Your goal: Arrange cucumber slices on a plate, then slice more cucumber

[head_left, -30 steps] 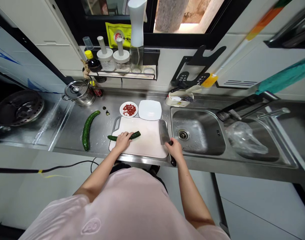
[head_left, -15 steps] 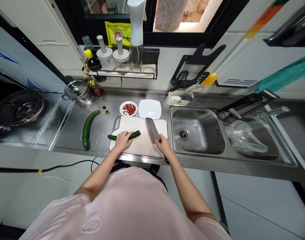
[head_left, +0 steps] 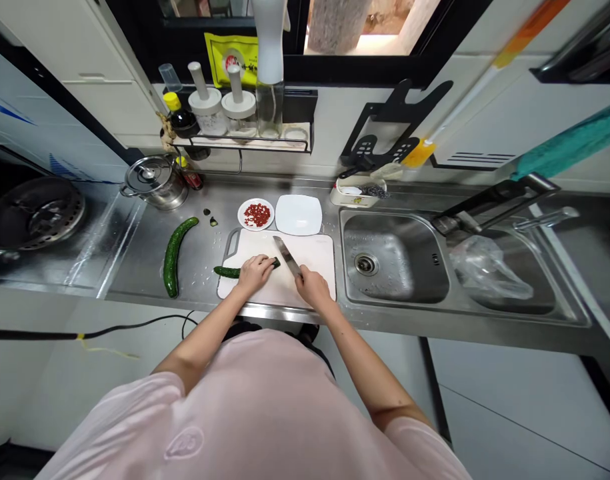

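On the white cutting board (head_left: 305,260) lies a green cucumber (head_left: 227,272), its left end reaching past the board's edge. My left hand (head_left: 255,273) is closed over the cucumber near its right end, fingers pressing it to the board. A cleaver (head_left: 287,257) is in my right hand (head_left: 313,288), fingers wrapped round the handle. Its blade stands nearly on edge, just right of the cucumber's end; whether they touch I cannot tell. A second whole cucumber (head_left: 177,256) lies on the counter to the left. Small dark cut ends (head_left: 213,221) lie beyond the board.
Behind the board stand a small plate of chopped red pieces (head_left: 257,215) and a white square plate (head_left: 299,215). A steel pot (head_left: 155,181) is at the back left, a wok (head_left: 35,213) further left. The sink (head_left: 397,260) lies to the right, with a plastic bag (head_left: 489,267) beyond.
My right hand has brought the cleaver leftward to the cucumber's end and turned the blade more upright. My left hand has slid right along the cucumber towards that end.
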The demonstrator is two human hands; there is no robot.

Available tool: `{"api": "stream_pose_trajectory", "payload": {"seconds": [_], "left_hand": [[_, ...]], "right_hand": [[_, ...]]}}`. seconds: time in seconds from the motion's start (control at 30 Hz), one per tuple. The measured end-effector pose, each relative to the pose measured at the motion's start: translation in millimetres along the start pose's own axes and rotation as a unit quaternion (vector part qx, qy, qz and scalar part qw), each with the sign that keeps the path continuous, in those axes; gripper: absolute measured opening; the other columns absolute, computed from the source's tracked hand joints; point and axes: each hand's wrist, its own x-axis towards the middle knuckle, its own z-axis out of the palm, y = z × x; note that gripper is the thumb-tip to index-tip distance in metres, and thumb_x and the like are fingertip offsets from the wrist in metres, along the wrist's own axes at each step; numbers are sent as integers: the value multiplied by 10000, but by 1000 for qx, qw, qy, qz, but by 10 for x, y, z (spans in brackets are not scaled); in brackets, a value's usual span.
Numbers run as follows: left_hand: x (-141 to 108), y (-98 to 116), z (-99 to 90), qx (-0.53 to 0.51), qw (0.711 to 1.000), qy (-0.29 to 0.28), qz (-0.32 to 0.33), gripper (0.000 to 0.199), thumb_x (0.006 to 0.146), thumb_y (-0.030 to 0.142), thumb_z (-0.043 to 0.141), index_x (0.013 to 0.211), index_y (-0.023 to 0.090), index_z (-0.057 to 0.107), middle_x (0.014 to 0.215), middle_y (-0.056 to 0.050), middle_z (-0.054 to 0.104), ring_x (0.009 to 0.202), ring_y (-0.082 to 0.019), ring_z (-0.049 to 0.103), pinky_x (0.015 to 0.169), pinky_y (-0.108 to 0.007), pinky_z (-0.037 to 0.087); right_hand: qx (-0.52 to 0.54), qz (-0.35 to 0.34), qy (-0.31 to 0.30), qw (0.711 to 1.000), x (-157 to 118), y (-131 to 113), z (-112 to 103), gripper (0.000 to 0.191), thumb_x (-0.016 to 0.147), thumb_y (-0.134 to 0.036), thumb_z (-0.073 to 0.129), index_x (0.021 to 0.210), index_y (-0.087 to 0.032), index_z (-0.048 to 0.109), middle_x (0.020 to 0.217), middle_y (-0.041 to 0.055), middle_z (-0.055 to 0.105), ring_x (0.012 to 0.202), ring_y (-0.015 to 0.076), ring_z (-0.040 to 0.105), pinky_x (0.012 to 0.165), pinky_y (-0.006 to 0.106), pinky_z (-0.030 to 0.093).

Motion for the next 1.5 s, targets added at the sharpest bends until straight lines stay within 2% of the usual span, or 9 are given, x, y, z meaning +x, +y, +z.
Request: {"api": "stream_pose_trajectory", "payload": {"seconds": [0.3, 0.7, 0.93, 1.13, 1.5], "left_hand": [[7, -104, 86, 10, 998, -5, 60, 327, 936, 309, 416, 1214, 270, 583, 1006, -60, 613, 918, -163, 552, 813, -278, 447], [0, -51, 58, 19, 998, -44, 34, 367, 926, 283, 405, 1267, 295, 540, 1062, -71, 576, 957, -174, 527, 875, -311, 438], [-6, -46, 57, 18, 998, -38, 36, 379, 931, 291, 391, 1288, 315, 516, 1067, -59, 574, 939, -175, 518, 858, -308, 432], [-6, -44, 67, 31, 998, -46, 32, 364, 932, 287, 390, 1261, 288, 546, 1082, -66, 577, 948, -177, 516, 866, -309, 428], [-4, -54, 67, 14, 998, -49, 29, 363, 934, 293, 385, 1260, 297, 544, 1098, -64, 578, 978, -175, 519, 878, -310, 436]], "right_hand": [[-36, 11, -35, 999, -10, -189, -20, 272, 972, -307, 291, 1127, -180, 475, 945, 118, 650, 891, 228, 628, 740, 299, 401], [-35, 0, -55, 998, -17, -216, -54, 266, 968, -291, 307, 1118, -164, 486, 957, 128, 647, 898, 226, 626, 733, 290, 407], [-24, -11, -52, 998, -1, -199, -22, 252, 963, -265, 313, 1127, -164, 477, 956, 128, 651, 892, 224, 624, 736, 291, 402], [-18, -13, -53, 998, -3, -195, -3, 236, 953, -239, 327, 1108, -162, 487, 967, 129, 649, 900, 229, 624, 732, 291, 404], [-29, -6, -76, 997, -207, -78, 52, 215, 949, -229, 336, 1053, -168, 514, 915, 124, 651, 853, 232, 633, 686, 289, 394]]}}
